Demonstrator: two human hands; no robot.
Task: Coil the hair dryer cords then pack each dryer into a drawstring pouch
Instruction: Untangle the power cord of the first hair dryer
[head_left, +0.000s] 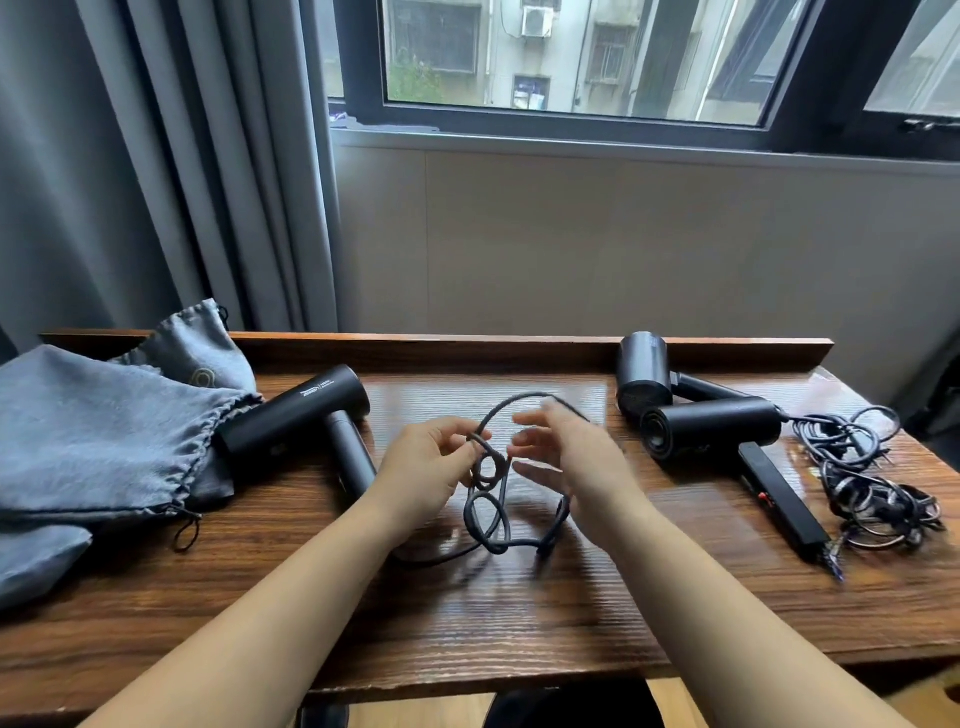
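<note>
Surface: wooden surface (467, 613) fills the lower frame, its raised back lip running under a grey wall and a window at the top.
Cord in hand: dead centre, the cord (493, 499) is half coiled, small loops stacked low and one big arc rising toward the middle of the frame.
Left hand: left hand (431, 462) pinches the gathered loops, fingers (457, 457) curled tight on the crossing point.
Right hand: right hand (561, 457) sits just beside the big arc, fingers spread and blurred; it looks to hold nothing.
Step in hand, my read: coiling this one cord, roughly midway through it.
Doing it well: keep the left pinch fixed as the anchor, lay each new loop the same size as the last, and let the cord roll rather than forcing a twist, or those small kinked loops will knot.
Dryers, counted: three. Left dryer (296, 410) lies middle left, its end at the pouch mouth; two right dryers (711, 426) touch each other at middle right.
Loose cords: tangled cords (862, 467) heap at the right edge, not yet coiled.
Pouches, counted: at least two grey pouches (93, 431) overlap at the left; the pile may hide more, cannot tell.
Backdrop: grey curtain (156, 156) hangs upper left.
</note>
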